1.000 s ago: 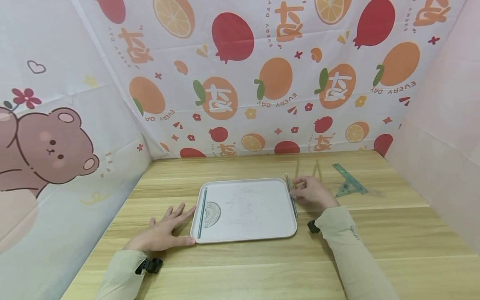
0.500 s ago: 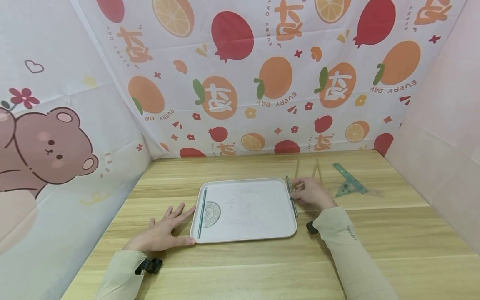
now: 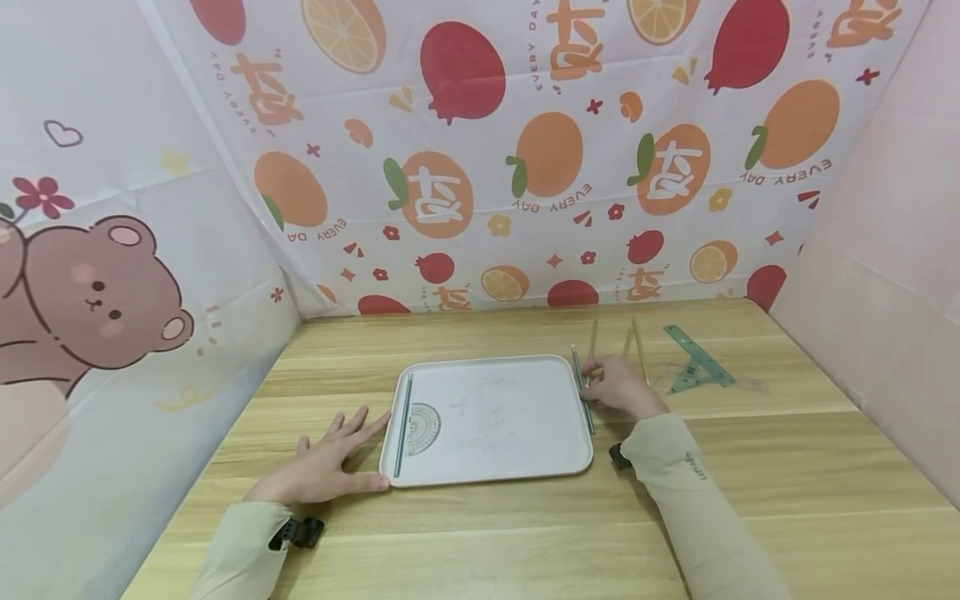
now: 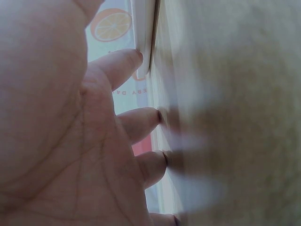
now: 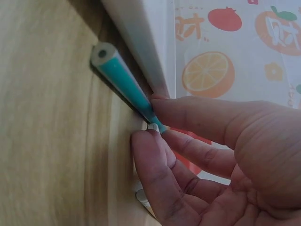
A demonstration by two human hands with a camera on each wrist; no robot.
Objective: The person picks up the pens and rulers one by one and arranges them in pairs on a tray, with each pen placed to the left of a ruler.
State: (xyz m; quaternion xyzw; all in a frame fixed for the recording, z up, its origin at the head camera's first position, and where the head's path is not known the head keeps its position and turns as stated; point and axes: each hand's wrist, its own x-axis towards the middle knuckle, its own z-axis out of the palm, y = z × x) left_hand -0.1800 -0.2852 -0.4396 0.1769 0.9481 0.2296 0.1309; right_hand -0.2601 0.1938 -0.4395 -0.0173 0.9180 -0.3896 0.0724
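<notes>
The teal pencil (image 3: 582,390) lies just outside the right rim of the white tray (image 3: 510,467), near the centre of the frame in the head view, and runs along that rim from front to back. My right hand (image 3: 619,385) is on it: in the right wrist view my fingers (image 5: 197,117) pinch the teal pencil (image 5: 126,84) between thumb and forefinger, close to the wall of the tray (image 5: 141,42), and the pencil's flat end points to the upper left of that frame. My left hand (image 3: 330,462) lies flat on the desk (image 3: 750,467) at the lower left, its fingers released and spread, with the thumb touching the tray's left front corner. The left wrist view shows my fingers (image 4: 127,66) straight, one tip against the tray edge (image 4: 143,33).

Inside the tray, at its left side, there is a green ruler (image 3: 402,425) along the rim and a half-round protractor (image 3: 424,427) just beside it. To the upper right of my right hand lie some wooden sticks (image 3: 637,346), and further right a green set square (image 3: 697,358), all on the desk.
</notes>
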